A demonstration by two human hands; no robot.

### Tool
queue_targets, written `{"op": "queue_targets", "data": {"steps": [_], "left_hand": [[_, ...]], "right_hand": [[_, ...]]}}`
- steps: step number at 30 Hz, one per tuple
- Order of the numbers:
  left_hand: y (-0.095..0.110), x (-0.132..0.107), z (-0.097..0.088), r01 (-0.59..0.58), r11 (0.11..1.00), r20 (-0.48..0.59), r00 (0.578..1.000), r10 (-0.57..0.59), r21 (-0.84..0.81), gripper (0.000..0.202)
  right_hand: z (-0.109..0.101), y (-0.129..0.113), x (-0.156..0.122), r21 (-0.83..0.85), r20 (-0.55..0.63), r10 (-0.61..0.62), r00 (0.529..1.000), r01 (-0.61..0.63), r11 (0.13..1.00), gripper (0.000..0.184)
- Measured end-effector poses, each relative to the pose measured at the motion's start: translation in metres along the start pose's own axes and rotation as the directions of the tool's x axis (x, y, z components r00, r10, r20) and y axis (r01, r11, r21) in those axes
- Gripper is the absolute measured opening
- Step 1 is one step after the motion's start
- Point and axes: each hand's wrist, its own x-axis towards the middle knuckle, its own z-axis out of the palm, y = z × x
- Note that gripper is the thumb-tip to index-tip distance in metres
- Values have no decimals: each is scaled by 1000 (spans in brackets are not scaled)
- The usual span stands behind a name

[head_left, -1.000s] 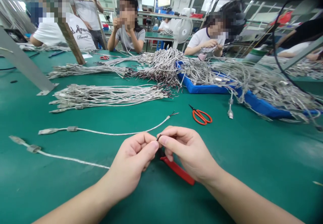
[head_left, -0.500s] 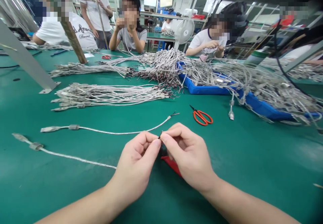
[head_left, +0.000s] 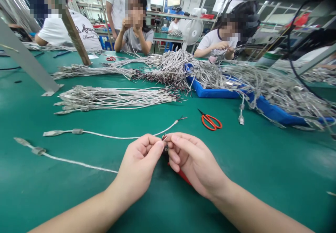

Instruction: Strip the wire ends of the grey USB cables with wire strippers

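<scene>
Between the thumb and index finger of my left hand [head_left: 143,163] is the stripped end of a white USB cable [head_left: 78,164], its short dark and red wires [head_left: 164,138] poking up. The cable runs out to the left past a clear sleeve to its plug. My right hand [head_left: 195,159] has its thumb and forefinger close together beside the wire tips. A red-handled tool [head_left: 185,177] with a dark head lies under its curled fingers and is mostly hidden. A second USB cable [head_left: 105,136] rests just beyond my hands.
Red-handled scissors [head_left: 211,121] lie beyond my right hand. A bundle of cables [head_left: 112,98] spans the green table [head_left: 262,177]. Blue trays [head_left: 217,93] heaped with cables stand at the right. A metal support [head_left: 28,47] rises at the left. Co-workers sit across the table.
My right fingers have drawn slightly back and loosened from the wire tips, which now show more clearly. The left hand and cable have shifted a little left.
</scene>
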Motion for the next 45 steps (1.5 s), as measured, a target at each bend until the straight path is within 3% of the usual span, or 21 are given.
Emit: {"op": "queue_targets", "data": {"steps": [11,26,31,35,40,45], "left_hand": [[0,-3,3,-76,997,42,996,74,29,20],[-2,-6,5,-234,940,41,972,231,247,18],[-1,-5,5,-182,971,19,983,182,156,20],[-1,-2,2,-75,997,0,997,75,36,25],[-3,2,-1,72,992,83,994,-64,-105,30],[-2,2,-1,88,989,115,991,-74,-123,31]], "right_hand": [[-2,5,-2,-336,-78,-164,983,128,933,18],[-3,3,-1,-404,-69,-183,981,140,904,18],[-1,6,-2,-371,-70,-182,981,143,917,16],[1,8,0,-245,-95,-106,990,80,966,15],[3,7,1,-82,-61,-18,998,13,997,15],[2,8,0,-105,-56,-45,997,39,994,16]]}}
